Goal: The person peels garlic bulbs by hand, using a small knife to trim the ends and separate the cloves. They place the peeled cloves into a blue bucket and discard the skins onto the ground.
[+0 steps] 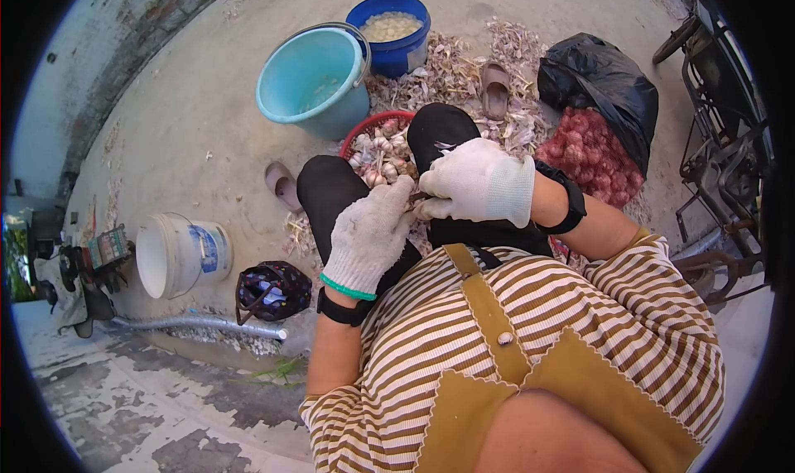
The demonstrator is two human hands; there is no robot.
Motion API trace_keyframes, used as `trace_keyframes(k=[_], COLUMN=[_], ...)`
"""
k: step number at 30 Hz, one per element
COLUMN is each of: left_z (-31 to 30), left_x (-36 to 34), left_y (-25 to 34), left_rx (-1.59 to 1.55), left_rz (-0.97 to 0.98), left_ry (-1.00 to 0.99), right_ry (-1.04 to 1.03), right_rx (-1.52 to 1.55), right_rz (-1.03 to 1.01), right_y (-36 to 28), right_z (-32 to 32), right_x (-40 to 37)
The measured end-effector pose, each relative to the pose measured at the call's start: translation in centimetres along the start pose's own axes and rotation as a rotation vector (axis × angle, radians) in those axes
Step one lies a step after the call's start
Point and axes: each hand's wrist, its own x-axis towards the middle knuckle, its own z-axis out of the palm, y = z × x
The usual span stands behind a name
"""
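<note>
White knit gloves cover both my hands, which meet above my lap. My left hand [369,231], with a green cuff edge, is closed, and its fingertips press around something too small to make out. Touching it from the right, my right hand [478,182] is closed too. A small dark strip [420,196], possibly part of a knife, shows between the fingers of the two hands. Just beyond them, between my knees, a red basket [351,136] holds several garlic bulbs [383,148].
A light-blue bucket [286,80] and a dark-blue bucket [407,59] of peeled cloves stand ahead. Garlic skins [451,67] and a slipper [494,91] lie right of them. A red net sack [592,154] sits by a black bag [600,84]. A white bucket [157,258] lies left.
</note>
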Motion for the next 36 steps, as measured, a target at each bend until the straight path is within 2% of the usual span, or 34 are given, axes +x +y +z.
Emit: trace_keyframes(k=[2, 6, 9, 11, 12, 14, 15, 17, 18, 19, 21, 22, 25, 27, 30, 33, 35, 36], left_z=[-0.4, -1.1, -1.3, -1.5, -1.4, -0.6, -0.5, -0.4, -0.8, -0.6, 0.0, 0.1, 0.5, 1.0, 0.5, 0.9, 1.2, 1.1], left_x=[0.1, 0.2, 0.3, -0.1, -0.6, -1.4, -1.5, -1.4, -1.4, -1.5, -1.7, -1.7, -1.3, -1.3, -1.4, -1.7, -2.1, -2.1], left_y=[0.3, 0.7, 1.1, 1.1, 0.9, 0.1, 0.1, 0.2, 0.4, 0.1, -0.3, -0.3, 0.3, 0.5, 1.1, 0.7, -0.2, 0.0], left_rx=[-0.020, -0.035, -0.078, -0.313, -0.311, -0.833, -0.830, -1.291, -1.431, -1.427, -1.481, -1.481, -1.388, -1.100, -1.128, -1.150, -1.313, -1.313], left_rz=[0.036, 0.060, 0.027, -0.130, -0.131, -0.374, -0.373, -0.475, -0.527, -0.526, -0.439, -0.438, -0.447, -0.475, -0.466, -0.440, -0.454, -0.455], left_ry=[-0.056, -0.048, -0.047, -0.093, -0.093, -0.042, -0.041, 0.224, 0.229, 0.234, 0.254, 0.248, 0.299, 0.366, 0.300, 0.284, 0.196, 0.198], right_ry=[-0.029, -0.055, -0.049, -0.044, -0.018, -0.027, -0.025, -0.052, -0.029, -0.027, 0.047, 0.104, 0.131, 0.162, 0.150, 0.200, 0.117, 0.116], right_rx=[-0.008, -0.002, 0.119, 0.216, 0.287, 0.418, 0.417, 0.228, 0.298, 0.296, 0.665, 0.664, 0.688, 0.643, 0.647, 0.620, 0.805, 0.805], right_rz=[0.015, 0.012, -0.028, -0.055, -0.046, -0.007, -0.009, 0.108, 0.112, 0.107, 0.124, 0.001, 0.036, 0.026, 0.035, -0.081, -0.045, -0.046], right_y=[-0.1, 0.0, 0.9, 1.8, 2.4, 3.4, 3.6, 3.7, 3.7, 3.6, 3.2, 3.1, 1.0, 0.6, 0.7, 1.4, 1.5, 1.5], right_z=[-0.1, -0.5, -0.3, 0.3, 0.7, 1.9, 2.5, 3.4, 3.4, 3.2, 2.7, 2.4, 1.1, 1.3, 1.7, 2.2, 2.2, 2.3], right_x=[-0.2, -0.2, -0.2, -0.2, -0.3, 0.0, 0.1, -0.2, -0.4, -0.4, -0.8, -0.6, -0.5, -0.2, 0.2, 0.4, 0.4, 0.4])
